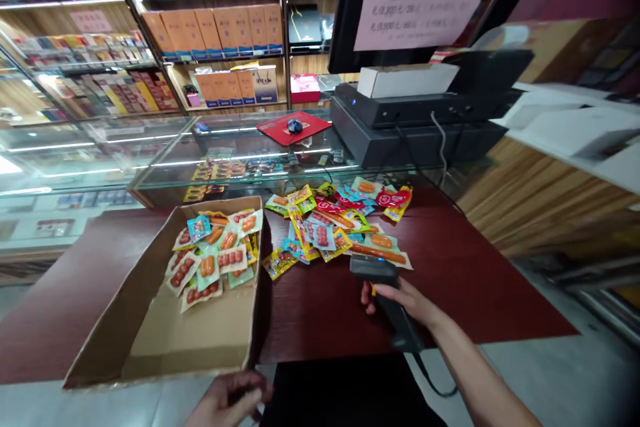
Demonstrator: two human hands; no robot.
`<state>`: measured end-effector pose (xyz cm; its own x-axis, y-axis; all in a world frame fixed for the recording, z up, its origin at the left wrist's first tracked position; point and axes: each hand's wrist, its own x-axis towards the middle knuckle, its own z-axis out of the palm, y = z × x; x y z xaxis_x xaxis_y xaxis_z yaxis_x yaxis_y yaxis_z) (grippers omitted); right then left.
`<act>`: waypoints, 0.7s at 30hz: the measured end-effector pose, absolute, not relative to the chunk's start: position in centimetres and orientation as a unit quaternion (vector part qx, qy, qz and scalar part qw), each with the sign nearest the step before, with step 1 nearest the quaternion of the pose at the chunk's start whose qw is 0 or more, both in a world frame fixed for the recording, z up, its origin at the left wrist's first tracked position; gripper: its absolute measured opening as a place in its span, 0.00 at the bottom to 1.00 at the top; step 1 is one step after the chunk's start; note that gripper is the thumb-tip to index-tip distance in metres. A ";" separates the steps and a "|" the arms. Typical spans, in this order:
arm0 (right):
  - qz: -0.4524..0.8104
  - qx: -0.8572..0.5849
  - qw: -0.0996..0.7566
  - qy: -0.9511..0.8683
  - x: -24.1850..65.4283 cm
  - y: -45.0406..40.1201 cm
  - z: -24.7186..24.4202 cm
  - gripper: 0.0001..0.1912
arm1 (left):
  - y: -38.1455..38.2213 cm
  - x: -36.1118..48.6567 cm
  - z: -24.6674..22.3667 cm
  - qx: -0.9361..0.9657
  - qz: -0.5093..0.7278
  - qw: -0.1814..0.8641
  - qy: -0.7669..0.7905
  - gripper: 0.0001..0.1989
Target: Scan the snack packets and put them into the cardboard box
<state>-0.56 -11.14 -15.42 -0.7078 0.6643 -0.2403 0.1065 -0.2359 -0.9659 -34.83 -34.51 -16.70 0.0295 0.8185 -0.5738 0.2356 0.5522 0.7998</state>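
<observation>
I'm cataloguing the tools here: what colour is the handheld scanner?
The handheld scanner is dark grey, nearly black; the head view shows it.

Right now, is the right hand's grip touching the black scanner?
Touching: the head view shows the right hand's grip wrapped around the black scanner.

A dark handheld scanner (395, 317), its strap (431, 380) dangling, sits tilted in the right hand (413, 301), its head just beside a loose pile of colourful snack packets (323, 237). Left of these, an open cardboard box (195, 343), near the left hand (231, 401), contains wrapped sausages (207, 267) heaped toward its far end.
</observation>
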 end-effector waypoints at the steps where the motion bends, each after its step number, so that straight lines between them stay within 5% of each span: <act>1: 0.714 -0.328 0.197 -0.586 -0.6 -11.2 -15.4 0.18 | -33.9 -34.4 -16.6 0.366 0.290 0.605 0.645 0.25; 4: 0.715 -0.327 0.195 -0.587 -0.6 -11.3 -15.4 0.17 | -32.4 -32.3 -15.5 0.247 0.394 0.587 0.663 0.31; 7: 0.720 -0.316 0.197 -0.586 -0.4 -11.2 -15.5 0.17 | -30.2 -29.0 -13.3 0.358 0.337 0.574 0.655 0.25; 10: 0.730 -0.299 0.200 -0.581 -0.3 -11.0 -15.5 0.17 | -24.7 -26.0 -11.5 0.620 0.322 0.350 0.624 0.12; 14: 0.747 -0.291 0.201 -0.563 -0.2 -10.8 -15.5 0.18 | -14.8 -24.4 -12.1 0.740 0.254 0.072 0.619 0.26; 18: 0.745 -0.289 0.231 -0.555 -0.2 -11.2 -15.5 0.18 | -9.8 -24.6 -13.4 0.771 0.218 0.064 0.595 0.21; 21: 0.749 -0.302 0.256 -0.532 -0.4 -11.7 -15.2 0.18 | -10.6 -25.2 -11.8 0.700 0.318 0.114 0.629 0.15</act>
